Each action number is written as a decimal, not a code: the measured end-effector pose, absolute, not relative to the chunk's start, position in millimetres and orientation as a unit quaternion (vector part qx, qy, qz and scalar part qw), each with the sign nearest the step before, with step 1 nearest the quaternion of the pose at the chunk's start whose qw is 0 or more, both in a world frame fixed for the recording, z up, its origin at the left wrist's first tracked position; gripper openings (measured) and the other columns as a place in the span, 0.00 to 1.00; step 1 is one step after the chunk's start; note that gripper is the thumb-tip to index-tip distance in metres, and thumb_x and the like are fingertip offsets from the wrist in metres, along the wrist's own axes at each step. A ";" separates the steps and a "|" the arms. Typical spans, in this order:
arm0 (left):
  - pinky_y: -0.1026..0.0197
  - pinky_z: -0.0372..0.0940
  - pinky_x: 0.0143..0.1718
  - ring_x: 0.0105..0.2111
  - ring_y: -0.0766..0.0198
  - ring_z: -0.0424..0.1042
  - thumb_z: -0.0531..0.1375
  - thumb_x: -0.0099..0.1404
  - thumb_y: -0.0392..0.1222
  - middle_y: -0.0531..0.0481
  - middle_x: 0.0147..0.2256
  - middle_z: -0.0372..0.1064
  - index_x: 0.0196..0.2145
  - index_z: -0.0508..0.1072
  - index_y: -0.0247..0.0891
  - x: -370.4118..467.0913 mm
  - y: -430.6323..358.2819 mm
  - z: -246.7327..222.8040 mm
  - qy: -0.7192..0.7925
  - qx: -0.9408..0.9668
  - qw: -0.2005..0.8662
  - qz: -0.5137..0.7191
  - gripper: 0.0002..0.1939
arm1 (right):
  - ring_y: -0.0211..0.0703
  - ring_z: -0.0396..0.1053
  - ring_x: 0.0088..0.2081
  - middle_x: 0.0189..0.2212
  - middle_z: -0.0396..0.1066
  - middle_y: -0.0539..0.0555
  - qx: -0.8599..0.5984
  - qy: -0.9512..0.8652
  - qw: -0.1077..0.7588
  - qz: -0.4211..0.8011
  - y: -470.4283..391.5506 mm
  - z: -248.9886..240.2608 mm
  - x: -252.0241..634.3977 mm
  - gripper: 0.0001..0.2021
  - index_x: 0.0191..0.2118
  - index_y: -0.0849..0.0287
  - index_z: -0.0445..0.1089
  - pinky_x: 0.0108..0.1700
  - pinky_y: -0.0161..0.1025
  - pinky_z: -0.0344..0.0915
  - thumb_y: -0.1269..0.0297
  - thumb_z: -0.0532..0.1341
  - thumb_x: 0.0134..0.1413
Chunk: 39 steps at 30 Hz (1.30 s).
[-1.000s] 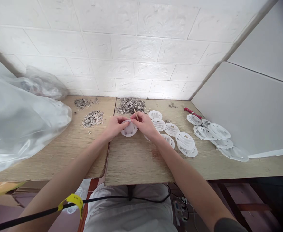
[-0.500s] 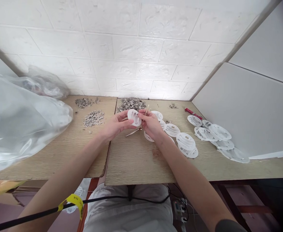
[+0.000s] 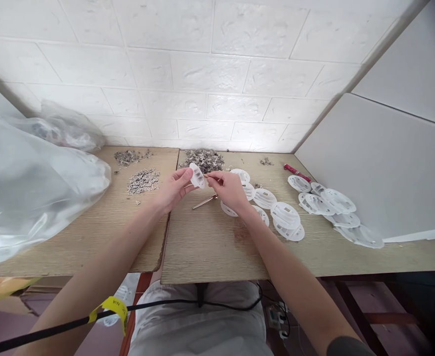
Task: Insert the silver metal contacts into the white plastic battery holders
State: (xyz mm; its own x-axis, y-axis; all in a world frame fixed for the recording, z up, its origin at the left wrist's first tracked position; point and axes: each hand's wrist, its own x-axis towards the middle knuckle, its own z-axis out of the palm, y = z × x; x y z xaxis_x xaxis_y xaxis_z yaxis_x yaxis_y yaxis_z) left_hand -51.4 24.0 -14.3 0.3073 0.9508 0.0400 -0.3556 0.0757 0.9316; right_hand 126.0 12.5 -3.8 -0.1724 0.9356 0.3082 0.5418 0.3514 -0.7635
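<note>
My left hand [image 3: 177, 190] holds a white round plastic disc [image 3: 197, 176] by its edge, tilted on its side, with slots and small metal pieces in its face. My right hand [image 3: 230, 189] is closed on a thin wooden stick [image 3: 206, 175], whose end meets or nearly meets the disc; most of it is hidden by the fingers. Below the hands a pair of metal tweezers [image 3: 204, 202] lies on the table. Several similar white discs [image 3: 265, 198] lie around and to the right of my right hand.
Small metal pieces form a heap [image 3: 204, 160] by the wall and another pile [image 3: 143, 181] on the left. A red tube [image 3: 297, 172] lies near more stacked discs [image 3: 338, 201] at right. A large plastic bag [image 3: 35, 183] covers the left side. A black cable [image 3: 165, 305] crosses my lap.
The disc has turned more edge-on and moved slightly left and up. My right fingers have left its edge, and the stick has swung from pointing up to pointing at the disc.
</note>
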 end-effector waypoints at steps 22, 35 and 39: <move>0.57 0.69 0.42 0.37 0.61 0.72 0.63 0.55 0.63 0.42 0.37 0.75 0.35 0.77 0.33 -49.0 22.5 -19.5 0.349 0.495 0.645 0.465 0.27 | 0.41 0.66 0.30 0.30 0.74 0.54 -0.519 -0.786 0.324 0.085 4.8 -1.3 122.0 0.13 0.34 0.58 0.78 0.31 0.37 0.53 0.63 0.56 0.61; 0.56 0.69 0.42 0.37 0.60 0.73 0.63 0.55 0.61 0.42 0.36 0.75 0.35 0.77 0.33 -47.1 21.3 -20.2 0.337 0.515 0.646 0.451 0.25 | 0.40 0.64 0.29 0.29 0.72 0.53 -0.532 -0.795 0.288 0.052 2.0 -2.9 115.1 0.14 0.30 0.58 0.76 0.29 0.37 0.49 0.64 0.55 0.62; 0.55 0.69 0.44 0.38 0.60 0.74 0.62 0.56 0.63 0.42 0.37 0.75 0.35 0.77 0.33 -46.5 22.5 -20.1 0.331 0.503 0.657 0.454 0.26 | 0.40 0.65 0.30 0.30 0.73 0.54 -0.539 -0.785 0.301 0.053 3.7 -2.7 116.2 0.14 0.30 0.57 0.76 0.29 0.37 0.50 0.64 0.55 0.62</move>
State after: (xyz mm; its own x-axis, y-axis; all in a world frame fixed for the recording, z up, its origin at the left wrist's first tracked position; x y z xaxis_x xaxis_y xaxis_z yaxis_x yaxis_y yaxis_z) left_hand -46.5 22.5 -20.1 0.3695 0.9290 0.0217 -0.2639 0.0825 0.9610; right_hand 116.2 3.7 -2.7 -0.2385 0.8779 0.4152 0.8138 0.4140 -0.4078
